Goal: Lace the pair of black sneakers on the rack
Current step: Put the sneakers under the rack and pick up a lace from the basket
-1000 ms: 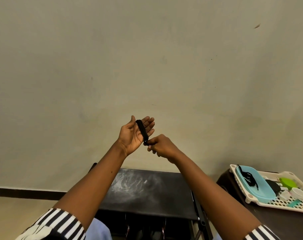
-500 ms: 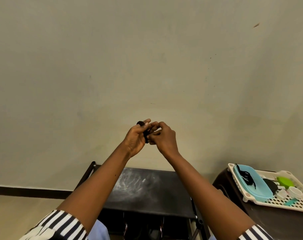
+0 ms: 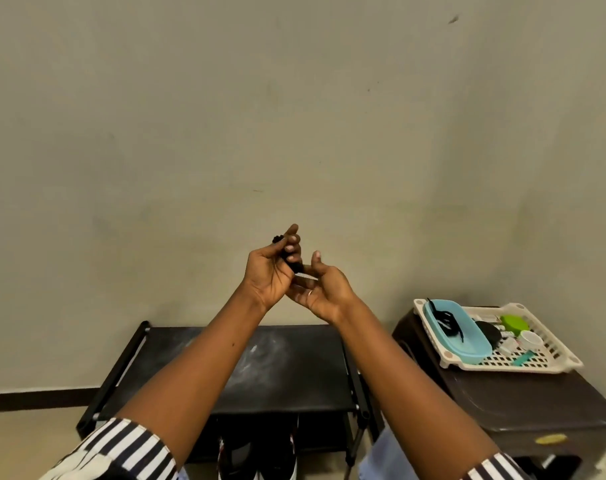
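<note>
My left hand (image 3: 268,271) is raised in front of the wall, and its fingers curl round a small coiled black shoelace (image 3: 289,256). Just to its right is my right hand (image 3: 324,291), palm up with the thumb lifted off the lace and the fingers tucked under the left hand. A pale strip shows between the two hands. The black sneakers (image 3: 256,455) stand on the lower shelf of the black rack (image 3: 287,362), toes toward me and partly hidden by the top shelf. A second black lace (image 3: 447,322) lies in a blue tray (image 3: 468,344).
A white perforated basket (image 3: 537,362) with the blue tray, a green lid and small containers sits on a dark brown stool (image 3: 523,407) right of the rack. A plain wall stands close behind. The rack's top shelf bears dusty white smears.
My right hand has let go of the lace and turned palm up. My left fingers have closed round the coiled lace. The view has tilted down, showing the sneakers.
</note>
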